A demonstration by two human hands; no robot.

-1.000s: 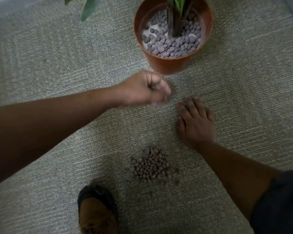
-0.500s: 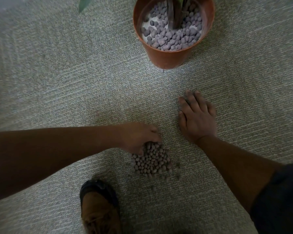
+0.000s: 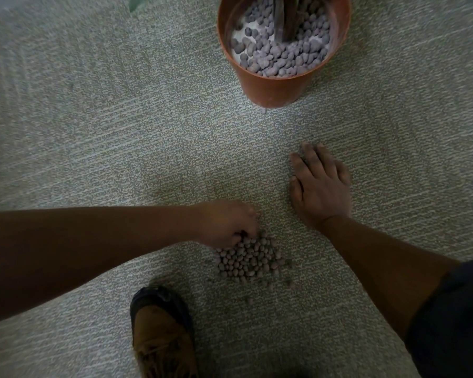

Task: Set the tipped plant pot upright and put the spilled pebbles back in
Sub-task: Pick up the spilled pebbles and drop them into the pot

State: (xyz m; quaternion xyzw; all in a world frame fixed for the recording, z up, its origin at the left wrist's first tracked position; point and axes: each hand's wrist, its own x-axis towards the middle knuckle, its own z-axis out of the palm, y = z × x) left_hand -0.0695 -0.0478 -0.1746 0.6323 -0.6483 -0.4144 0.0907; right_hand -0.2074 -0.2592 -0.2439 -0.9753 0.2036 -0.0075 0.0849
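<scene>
Your left hand [image 3: 227, 225] grips pebbles [image 3: 249, 261] | right hand [image 3: 320, 186] flat | risk: overfull fist spills toward 12-o'clock pot [image 3: 273, 90]

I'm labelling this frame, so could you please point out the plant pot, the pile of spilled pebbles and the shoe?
plant pot [image 3: 271, 90]: head view, on its orange outer wall.
pile of spilled pebbles [image 3: 250, 261]: head view, middle of the heap on the carpet.
shoe [image 3: 161, 339]: head view, on its tan upper.

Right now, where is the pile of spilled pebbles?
In the head view the pile lies on the carpet low at centre, under the left hand's fingertips, just ahead of the shoe, nearer than the upright pot.
</scene>
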